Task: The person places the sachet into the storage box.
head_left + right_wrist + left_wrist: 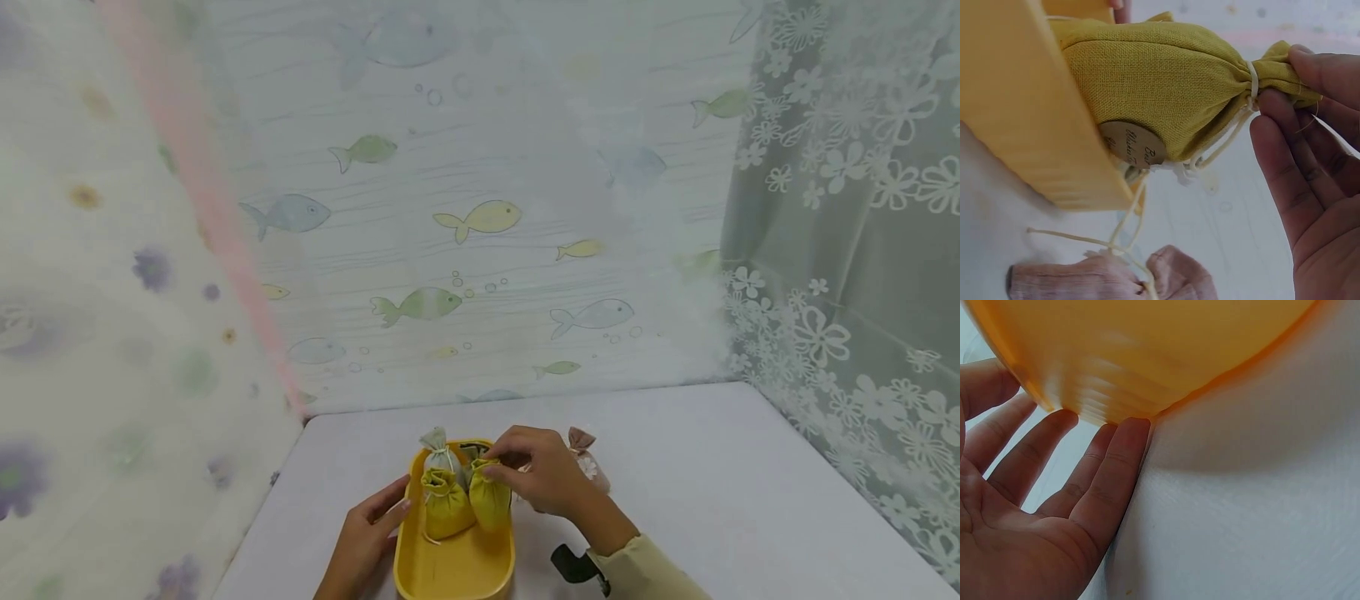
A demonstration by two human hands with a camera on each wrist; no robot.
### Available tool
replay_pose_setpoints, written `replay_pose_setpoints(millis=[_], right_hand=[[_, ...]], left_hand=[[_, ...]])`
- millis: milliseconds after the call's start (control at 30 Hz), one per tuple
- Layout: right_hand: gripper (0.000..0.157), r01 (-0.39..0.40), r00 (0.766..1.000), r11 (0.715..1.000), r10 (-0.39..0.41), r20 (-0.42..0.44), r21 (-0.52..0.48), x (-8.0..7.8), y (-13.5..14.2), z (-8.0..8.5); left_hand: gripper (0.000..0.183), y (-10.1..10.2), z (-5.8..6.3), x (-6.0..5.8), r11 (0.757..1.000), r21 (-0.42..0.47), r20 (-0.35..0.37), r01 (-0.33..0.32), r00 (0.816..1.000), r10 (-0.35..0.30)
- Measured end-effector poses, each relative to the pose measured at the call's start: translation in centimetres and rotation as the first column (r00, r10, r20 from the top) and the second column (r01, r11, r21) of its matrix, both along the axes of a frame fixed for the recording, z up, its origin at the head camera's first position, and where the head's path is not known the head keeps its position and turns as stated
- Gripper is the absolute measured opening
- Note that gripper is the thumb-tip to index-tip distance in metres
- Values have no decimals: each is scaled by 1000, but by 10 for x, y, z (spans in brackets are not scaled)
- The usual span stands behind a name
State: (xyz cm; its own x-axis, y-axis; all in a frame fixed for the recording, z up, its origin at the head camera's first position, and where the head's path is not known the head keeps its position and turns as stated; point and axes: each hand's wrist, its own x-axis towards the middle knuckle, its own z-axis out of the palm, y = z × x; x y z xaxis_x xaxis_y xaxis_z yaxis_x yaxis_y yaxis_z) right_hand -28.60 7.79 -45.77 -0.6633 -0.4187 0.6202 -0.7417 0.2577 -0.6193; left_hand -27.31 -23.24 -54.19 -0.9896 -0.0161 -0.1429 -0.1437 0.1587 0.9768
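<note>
A yellow plastic tray [457, 575] with rounded ends stands on the table. My right hand [551, 475] pinches the gathered neck of a yellow drawstring pouch [1147, 69], whose lower end is behind the tray wall in the right wrist view. A round tag [1132, 142] hangs on this pouch. Beside it in the tray sit a second yellow pouch [448, 508] and a pale pouch [441, 458], with a partly hidden greyish pouch [474, 454] behind. Nearly straight fingers of my left hand [1054, 487] touch the tray's outer left side.
To the right of the tray, a pink pouch [592, 468] lies on the table, partly behind my right hand. A black strap piece [576, 565] shows at the right wrist. Fish-patterned sheeting [480, 333] rises behind the white table [712, 500].
</note>
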Motion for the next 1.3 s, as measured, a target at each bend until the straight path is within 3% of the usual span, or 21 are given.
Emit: replay_pose_setpoints(millis=[467, 633, 867, 1300], right_hand=[[14, 35, 995, 992, -46, 89, 120, 0, -5, -10], [14, 32, 996, 988, -44, 79, 149, -3, -6, -20], [13, 35, 998, 988, -43, 50, 153, -8, -7, -32], [15, 23, 995, 990, -36, 94, 141, -6, -7, -37]], left_hand=[[68, -2, -3, -3, 1000, 11, 6, 3, 1000, -3], [70, 0, -2, -3, 1000, -23, -9, -2, 1000, 1], [72, -1, -3, -3, 998, -53, -8, -12, 1000, 12], [74, -1, -2, -3, 999, -45, 10, -4, 1000, 4]])
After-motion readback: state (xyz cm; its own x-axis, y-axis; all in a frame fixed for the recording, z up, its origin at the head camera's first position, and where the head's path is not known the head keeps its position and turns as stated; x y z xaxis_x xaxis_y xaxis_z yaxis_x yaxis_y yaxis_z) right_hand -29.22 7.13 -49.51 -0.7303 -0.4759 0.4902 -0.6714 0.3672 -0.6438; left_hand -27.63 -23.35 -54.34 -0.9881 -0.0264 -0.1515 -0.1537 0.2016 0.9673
